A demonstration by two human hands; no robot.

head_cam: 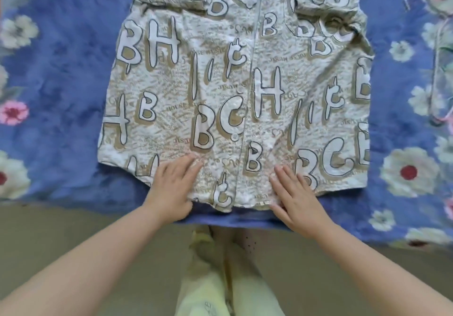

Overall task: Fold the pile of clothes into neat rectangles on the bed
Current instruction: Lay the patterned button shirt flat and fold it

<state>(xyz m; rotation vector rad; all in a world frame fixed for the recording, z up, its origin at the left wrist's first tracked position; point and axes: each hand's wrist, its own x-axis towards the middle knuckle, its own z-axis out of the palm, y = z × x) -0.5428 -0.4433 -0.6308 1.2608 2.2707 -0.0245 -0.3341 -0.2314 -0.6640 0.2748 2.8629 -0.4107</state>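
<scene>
A buttoned shirt (235,82) printed with big white letters lies spread flat in the middle of the frame on the blue flowered bed (61,70), its hem toward the lower edge. The left hand (171,188) and the right hand (296,200) both rest flat on the hem with fingers straight, grasping nothing. Pale trousers (220,291) show at the bottom centre.

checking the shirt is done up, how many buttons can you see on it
2, both on the shirt placket: one button low down beside the big "BC", another button higher up the same strip. More may be hidden in the print, blur or top folds.
</scene>
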